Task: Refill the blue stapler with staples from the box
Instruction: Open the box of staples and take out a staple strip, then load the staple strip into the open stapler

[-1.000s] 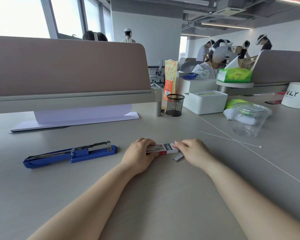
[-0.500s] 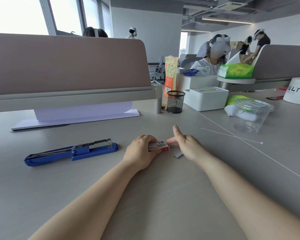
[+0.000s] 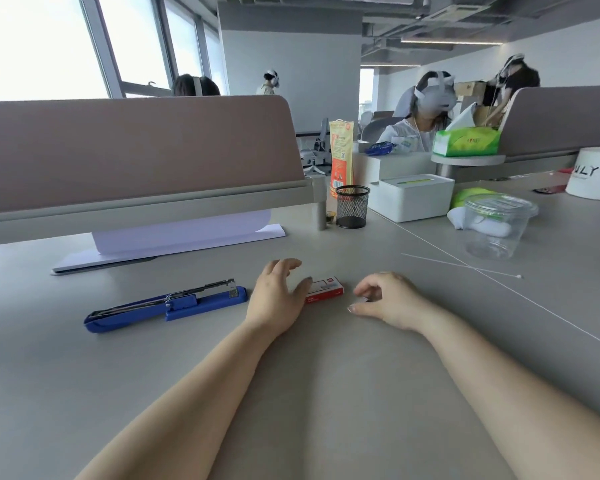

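Much of the action sits under the fingers. The right hand curls over a small grey strip of staples, and only a sliver of it shows between the bent forefinger and the thumb; whether the fingers pinch it or merely cover it, I cannot tell. The left hand is loose, its fingers spread and lifted, with the thumb tip touching the near left end of the staple box, so that end of the box is hidden. The box's printing is too small to read. Both forearms run out of the picture at 6 o'clock.

The blue stapler lies flipped open on the grey desk, at 9 o'clock from the left hand and just beside it, its metal staple channel exposed along the top. The box lies flat between the two hands.

Against the frame half a second before, the left hand has let go of the box, which it then clasped from the side, and has opened. The right hand, then pushing the box end with a finger raised, has drawn away toward 3 o'clock and come down over the loose strip. The box now looks shut. The stapler has not moved.
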Demonstrator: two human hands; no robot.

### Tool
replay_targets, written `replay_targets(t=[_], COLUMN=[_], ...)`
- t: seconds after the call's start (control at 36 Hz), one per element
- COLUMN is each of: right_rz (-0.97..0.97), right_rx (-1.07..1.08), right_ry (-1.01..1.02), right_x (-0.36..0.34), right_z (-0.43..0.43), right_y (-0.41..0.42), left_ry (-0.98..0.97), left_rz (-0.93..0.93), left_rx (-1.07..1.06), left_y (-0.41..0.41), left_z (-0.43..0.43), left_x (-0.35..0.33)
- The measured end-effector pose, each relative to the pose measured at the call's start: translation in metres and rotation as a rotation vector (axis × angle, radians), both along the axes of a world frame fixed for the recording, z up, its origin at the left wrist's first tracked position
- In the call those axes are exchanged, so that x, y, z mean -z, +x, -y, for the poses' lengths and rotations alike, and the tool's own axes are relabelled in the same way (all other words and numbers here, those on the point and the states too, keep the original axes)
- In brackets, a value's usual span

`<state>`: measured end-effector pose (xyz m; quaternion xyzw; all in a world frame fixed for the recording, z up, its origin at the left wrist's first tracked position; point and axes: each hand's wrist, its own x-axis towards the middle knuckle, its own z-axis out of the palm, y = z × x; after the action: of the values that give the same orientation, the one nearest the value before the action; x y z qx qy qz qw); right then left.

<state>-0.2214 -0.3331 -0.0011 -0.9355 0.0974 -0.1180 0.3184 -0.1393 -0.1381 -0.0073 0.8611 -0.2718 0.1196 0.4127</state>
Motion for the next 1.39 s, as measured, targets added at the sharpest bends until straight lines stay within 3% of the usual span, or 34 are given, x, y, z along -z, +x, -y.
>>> replay_targets(t=[0.14, 0.28, 0.44, 0.58, 0.69, 0.83, 1.08, 1.39], right_rz=[0.227, 0.328, 0.462, 0.520, 0.563, 0.553, 0.587, 0.606], right_rx=[-0.054, -0.170, -0.246, -0.226, -0.294, -0.309, -0.347, -0.161], right_ry=[0.074, 0.002, 0.043, 0.128, 0.055, 0.031, -0.004, 0.016], right_x=[-0.002, 0.003, -0.009, 0.001, 0.008, 0.010, 0.007, 0.005], right_z=[-0.026, -0.071, -0.133, -0.170, -0.172, -0.173, -0.179, -0.181], right_y=[0.007, 0.027, 0.067, 0.096, 0.103, 0.104, 0.096, 0.092], left_ry=[0.137, 0.202, 0.339, 0.408, 0.454, 0.430, 0.278, 0.260], left_rz=[0.162, 0.285, 0.203, 0.188, 0.197, 0.147, 0.229, 0.268], left_rx=[0.014, -0.144, -0.347, -0.378, -0.413, -0.422, -0.406, -0.422], left_y=[-0.015, -0.013, 0.008, 0.027, 0.037, 0.036, 0.032, 0.027], left_z=[-0.051, -0.116, -0.158, -0.162, -0.166, -0.166, -0.167, -0.158], left_x=[0.001, -0.003, -0.005, 0.008, 0.009, 0.008, 0.003, 0.001])
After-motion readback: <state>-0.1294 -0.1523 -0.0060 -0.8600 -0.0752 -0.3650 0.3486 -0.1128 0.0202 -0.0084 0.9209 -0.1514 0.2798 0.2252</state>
